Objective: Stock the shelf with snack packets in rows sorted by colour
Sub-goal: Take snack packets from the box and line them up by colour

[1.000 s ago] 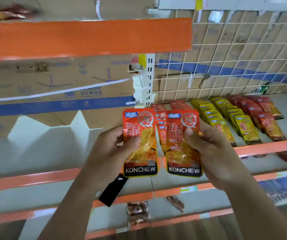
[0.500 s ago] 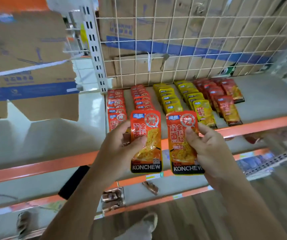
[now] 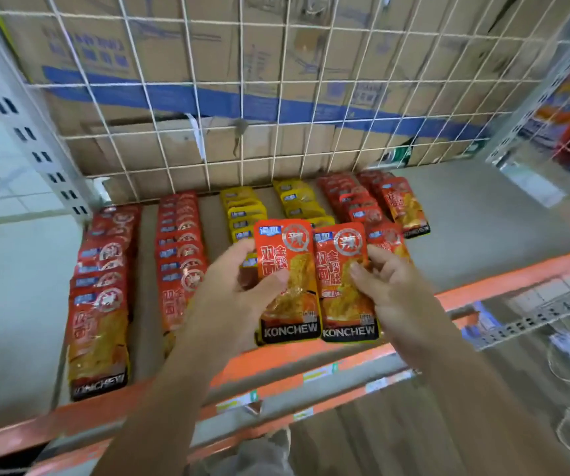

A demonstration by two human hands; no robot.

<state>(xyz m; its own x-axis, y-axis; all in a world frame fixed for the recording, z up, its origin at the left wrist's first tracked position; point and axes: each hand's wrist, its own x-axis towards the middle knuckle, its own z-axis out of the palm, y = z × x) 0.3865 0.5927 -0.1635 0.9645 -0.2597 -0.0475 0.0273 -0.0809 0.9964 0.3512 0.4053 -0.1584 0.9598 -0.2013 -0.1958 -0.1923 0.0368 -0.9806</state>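
Here, the left orange packet (image 3: 297, 300) and the right orange packet (image 3: 340, 304) are held edge to edge over the front of the shelf (image 3: 517, 214).
The left hand (image 3: 238, 290) pinches the one, thumb across its face; the right hand (image 3: 390, 286) pinches the other likewise. Behind lie the orange rows (image 3: 101, 304) at left, the yellow rows (image 3: 242, 211) in the middle and the red rows (image 3: 398, 204) at right, all reaching back to the wire grid (image 3: 276, 97).
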